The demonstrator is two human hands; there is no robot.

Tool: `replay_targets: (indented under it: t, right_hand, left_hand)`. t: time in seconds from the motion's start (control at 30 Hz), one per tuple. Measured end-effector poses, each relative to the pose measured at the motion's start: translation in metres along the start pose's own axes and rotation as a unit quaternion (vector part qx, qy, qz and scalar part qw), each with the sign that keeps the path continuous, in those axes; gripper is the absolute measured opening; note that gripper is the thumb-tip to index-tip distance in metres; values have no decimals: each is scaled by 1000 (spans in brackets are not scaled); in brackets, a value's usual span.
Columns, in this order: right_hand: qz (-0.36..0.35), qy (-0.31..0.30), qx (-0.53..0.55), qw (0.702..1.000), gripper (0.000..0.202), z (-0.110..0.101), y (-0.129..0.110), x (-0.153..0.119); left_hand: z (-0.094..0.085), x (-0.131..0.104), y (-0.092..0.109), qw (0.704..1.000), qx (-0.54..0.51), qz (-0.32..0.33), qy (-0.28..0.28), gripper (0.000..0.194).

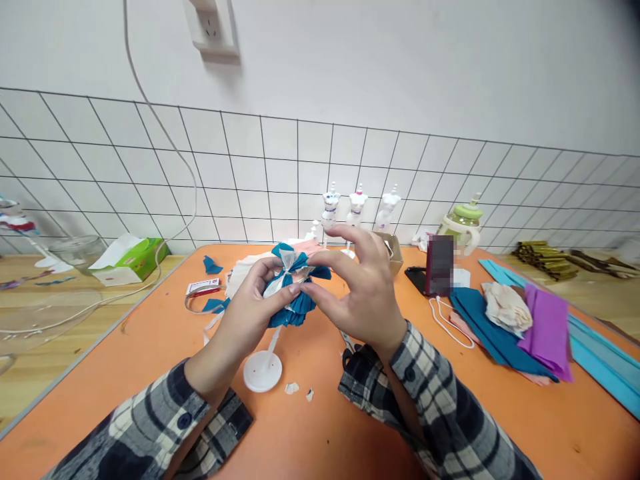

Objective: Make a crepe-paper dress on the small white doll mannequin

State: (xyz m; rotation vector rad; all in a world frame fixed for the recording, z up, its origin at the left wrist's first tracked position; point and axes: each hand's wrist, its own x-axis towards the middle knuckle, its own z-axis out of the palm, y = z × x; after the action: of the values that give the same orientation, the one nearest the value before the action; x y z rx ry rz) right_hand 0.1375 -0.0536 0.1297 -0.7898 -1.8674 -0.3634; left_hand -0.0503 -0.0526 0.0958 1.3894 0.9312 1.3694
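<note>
Pinching blue-and-white dress [293, 316] in left hand [255, 297]: thumb laid across its front, just under the white knot, fingers curled round its left side and partly hidden behind. Right hand [367, 290] at the dress's right side: thumb tip at the front edge next to the left thumb, index bent above it, middle finger arched higher, other fingers mostly hidden. Right thumb and index stand apart, blue flap [321, 272] between them; can't tell if either presses on it. Dress sits between both hands, above orange table [295, 440], ruffle hanging below the left thumb. White stand [263, 371] shows beneath it, stem slanted, round base toward the person; can't tell if base touches table.

Two scraps [292, 387] [310, 395] just right of base. Scissors [350, 345] partly under right wrist. Small red-white box [203, 287] left of left hand. Three white mannequins [330, 205] [357, 205] [389, 205] behind, near tiled wall [280, 167]. Right side: dark red device [440, 267] upright, white cord [453, 328], blue paper [483, 327], purple paper [547, 327], cream wad [507, 309] on top.
</note>
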Motion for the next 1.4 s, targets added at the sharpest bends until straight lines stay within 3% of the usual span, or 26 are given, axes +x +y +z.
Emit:
replay_targets:
  t: [0.13,0.23,0.33,0.67,1.0,1.1,1.27,1.4]
  right_hand:
    - [43,31,0,999,30,6,3,-1]
    - [48,66,23,996,37,2,6,2]
    - [51,91,44,994,28,-5,6,5]
    - [62,36,35,997,9,-5,3,3]
    - [46,-16,68,997,13,-9,8,6]
    - [59,-14,62,996,6,-8,8,5]
    - [73,-23,38,996,16,-6,10,4]
    - [85,15,-11,996,21,-7,7,5]
  left_hand:
    - [5,-4,-2,999,20,-12,-25,42]
    - [7,-4,1,996,-50,-53,-56,42]
    - [6,-2,6,982,-140,-103,-71,37]
    - [3,-2,10,968,-191,-135,-90,23]
    - [1,0,7,958,-227,-140,-103,18]
    - [1,1,6,958,-231,-134,-103,18]
    - [2,2,4,964,-218,-116,-97,25]
    - [3,2,4,972,-192,-113,-73,29]
